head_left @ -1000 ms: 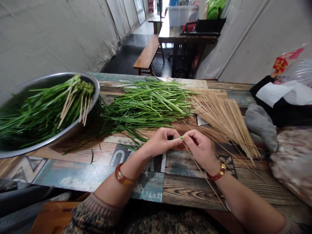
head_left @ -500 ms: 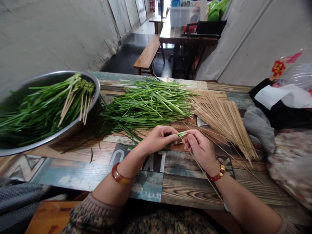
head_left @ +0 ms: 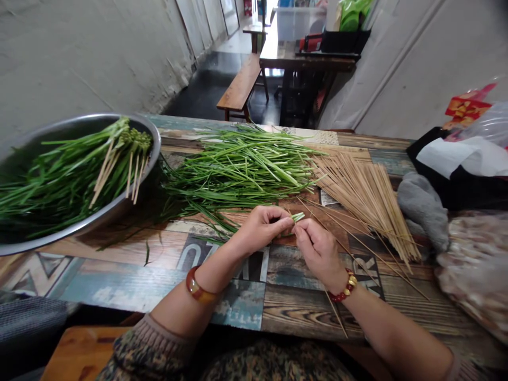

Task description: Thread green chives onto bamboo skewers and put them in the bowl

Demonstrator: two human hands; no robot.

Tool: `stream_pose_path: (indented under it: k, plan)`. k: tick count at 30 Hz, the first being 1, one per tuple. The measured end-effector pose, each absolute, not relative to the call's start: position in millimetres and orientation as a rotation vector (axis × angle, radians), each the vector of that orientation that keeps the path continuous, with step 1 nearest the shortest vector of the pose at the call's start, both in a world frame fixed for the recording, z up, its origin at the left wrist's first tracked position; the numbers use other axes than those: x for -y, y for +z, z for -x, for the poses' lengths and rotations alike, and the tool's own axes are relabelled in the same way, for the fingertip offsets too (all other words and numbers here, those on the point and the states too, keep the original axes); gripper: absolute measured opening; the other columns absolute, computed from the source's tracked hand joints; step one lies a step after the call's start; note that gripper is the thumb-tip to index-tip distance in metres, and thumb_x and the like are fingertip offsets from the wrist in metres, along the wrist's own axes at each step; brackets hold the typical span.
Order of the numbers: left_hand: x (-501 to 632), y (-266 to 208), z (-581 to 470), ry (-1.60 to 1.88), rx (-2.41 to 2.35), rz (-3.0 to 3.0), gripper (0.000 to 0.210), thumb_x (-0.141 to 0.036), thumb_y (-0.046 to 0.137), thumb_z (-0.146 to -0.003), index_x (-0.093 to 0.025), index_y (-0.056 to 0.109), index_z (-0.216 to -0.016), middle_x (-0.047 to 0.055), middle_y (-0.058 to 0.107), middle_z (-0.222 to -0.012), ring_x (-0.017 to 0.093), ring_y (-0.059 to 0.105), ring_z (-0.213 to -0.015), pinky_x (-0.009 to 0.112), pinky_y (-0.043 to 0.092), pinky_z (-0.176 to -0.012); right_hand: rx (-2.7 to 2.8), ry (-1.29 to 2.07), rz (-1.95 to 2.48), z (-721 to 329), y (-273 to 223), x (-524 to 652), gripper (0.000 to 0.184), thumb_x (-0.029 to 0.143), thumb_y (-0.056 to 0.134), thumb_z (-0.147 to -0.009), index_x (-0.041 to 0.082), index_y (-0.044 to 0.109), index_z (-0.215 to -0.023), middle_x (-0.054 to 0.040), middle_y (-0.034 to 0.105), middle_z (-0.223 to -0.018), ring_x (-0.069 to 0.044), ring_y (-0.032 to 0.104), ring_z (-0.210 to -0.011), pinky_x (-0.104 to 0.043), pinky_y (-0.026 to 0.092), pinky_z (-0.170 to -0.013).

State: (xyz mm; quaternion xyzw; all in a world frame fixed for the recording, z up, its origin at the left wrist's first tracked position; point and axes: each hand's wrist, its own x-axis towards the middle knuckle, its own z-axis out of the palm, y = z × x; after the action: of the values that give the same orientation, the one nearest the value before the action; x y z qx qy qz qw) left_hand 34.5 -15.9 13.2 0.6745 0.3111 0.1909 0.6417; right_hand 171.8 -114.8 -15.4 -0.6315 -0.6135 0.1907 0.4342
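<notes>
Patchwork table (head_left: 305, 309) | steel basin (head_left: 79, 227): skewered greens (head_left: 113, 138) | left fingers (head_left: 281, 225): green stems (head_left: 298, 216)

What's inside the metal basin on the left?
Long green stalks, with thin sticks poking from their bunched ends. The stalks hide the floor of the basin, so anything beneath them cannot be seen.

White glare along far table (head_left: 271, 48)

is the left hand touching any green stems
Touching. The head view shows the left hand gripping green stems, their pale ends poking out past its thumb.
</notes>
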Motion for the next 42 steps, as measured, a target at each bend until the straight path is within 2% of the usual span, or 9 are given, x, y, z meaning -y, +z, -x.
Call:
stream_pose_path:
  k: [5, 8, 11, 15, 21, 25, 33, 37, 42]
  plan:
    - [17.2, 11.6, -34.5, 0.427, -0.717, -1.648, 0.025, -0.026, 0.055, -0.084, -0.009, 0.064, -0.067, -0.001, 0.054, -0.058, 0.008, 0.045, -0.055, 0.019, 0.033, -0.052, 1.416, 0.699, 1.558, -174.1, -16.6, 112.8, 0.02, 0.029, 0.047, -0.093, 0.021, 0.054, -0.077, 0.0019, 0.057, -0.062, -0.011, 0.054, -0.054, -0.023, 0.042, -0.054]
    - [17.7, 11.2, -33.8, 0.448, -0.659, -1.84, 0.023, -0.025, 0.054, -0.087, -0.011, 0.069, -0.076, 0.002, 0.063, -0.068, 0.01, 0.054, -0.064, 0.02, 0.039, -0.06, 1.217, 0.94, 1.501, -175.2, -20.3, 112.1, 0.017, 0.038, 0.052, -0.092, 0.021, 0.052, -0.09, 0.0055, 0.054, -0.059, -0.009, 0.049, -0.043, -0.021, 0.039, -0.043]
    - [14.5, 9.6, -31.6, 0.447, -0.605, -2.028, 0.024, -0.026, 0.052, -0.09, -0.013, 0.072, -0.088, 0.005, 0.068, -0.08, 0.013, 0.06, -0.074, 0.022, 0.043, -0.068, 1.101, 1.002, 1.477, -177.0, -22.9, 111.6, 0.022, 0.041, 0.055, -0.09, 0.021, 0.051, -0.097, 0.0076, 0.052, -0.058, -0.008, 0.046, -0.039, -0.019, 0.036, -0.038]
    - [5.8, 3.4, -27.3, 0.547, -0.773, -2.156, 0.022, -0.023, 0.052, -0.091, -0.013, 0.071, -0.09, 0.006, 0.066, -0.082, 0.014, 0.06, -0.077, 0.024, 0.044, -0.07, 1.175, 0.896, 1.523, -180.1, -20.9, 112.9, 0.016, 0.036, 0.054, -0.091, 0.02, 0.054, -0.088, 0.0059, 0.053, -0.057, -0.008, 0.048, -0.043, -0.019, 0.038, -0.042]
    - [4.8, -1.0, -26.7, 0.281, -0.691, -2.435, 0.01, -0.024, 0.064, -0.083, -0.018, 0.071, -0.086, 0.004, 0.062, -0.082, 0.016, 0.057, -0.08, 0.026, 0.04, -0.069, 1.455, 0.644, 1.576, -177.7, -10.2, 120.1, 0.006, 0.024, 0.055, -0.088, 0.02, 0.058, -0.085, 0.0036, 0.058, -0.06, -0.009, 0.053, -0.049, -0.021, 0.04, -0.049]
    - [8.1, 1.9, -27.5, 0.217, -0.614, -2.542, 0.009, -0.022, 0.062, -0.083, -0.016, 0.068, -0.08, 0.004, 0.061, -0.082, 0.016, 0.055, -0.079, 0.027, 0.038, -0.068, 1.614, 0.526, 1.536, -175.8, -4.9, 121.0, 0.005, 0.019, 0.056, -0.086, 0.02, 0.061, -0.083, 0.0022, 0.063, -0.066, -0.009, 0.054, -0.052, -0.021, 0.041, -0.053]
    - [9.6, -1.3, -28.4, 0.205, -0.393, -2.518, 0.007, -0.01, 0.06, -0.076, -0.014, 0.065, -0.073, 0.006, 0.059, -0.08, 0.016, 0.054, -0.077, 0.026, 0.039, -0.067, 1.64, 0.577, 1.554, -177.1, -4.9, 120.2, 0.006, 0.024, 0.059, -0.085, 0.021, 0.062, -0.081, 0.0009, 0.066, -0.068, -0.011, 0.057, -0.054, -0.023, 0.046, -0.057]
    - [5.3, -0.4, -26.5, 0.275, -0.488, -2.404, 0.008, -0.01, 0.057, -0.076, -0.014, 0.062, -0.072, 0.004, 0.059, -0.077, 0.014, 0.053, -0.074, 0.025, 0.039, -0.066, 1.548, 0.651, 1.588, -178.5, -6.2, 120.7, 0.005, 0.026, 0.06, -0.084, 0.021, 0.062, -0.084, -0.0007, 0.068, -0.072, -0.012, 0.059, -0.057, -0.025, 0.047, -0.058]
    - [-0.6, 6.9, -22.6, 0.489, -0.748, -1.879, 0.004, -0.015, 0.055, -0.079, -0.013, 0.058, -0.081, 0.001, 0.061, -0.07, 0.01, 0.053, -0.062, 0.021, 0.039, -0.059, 1.168, 0.958, 1.524, -184.3, -12.2, 117.4, 0.029, 0.035, 0.065, -0.083, 0.019, 0.061, -0.106, -0.0009, 0.068, -0.071, -0.013, 0.062, -0.06, -0.024, 0.048, -0.055]
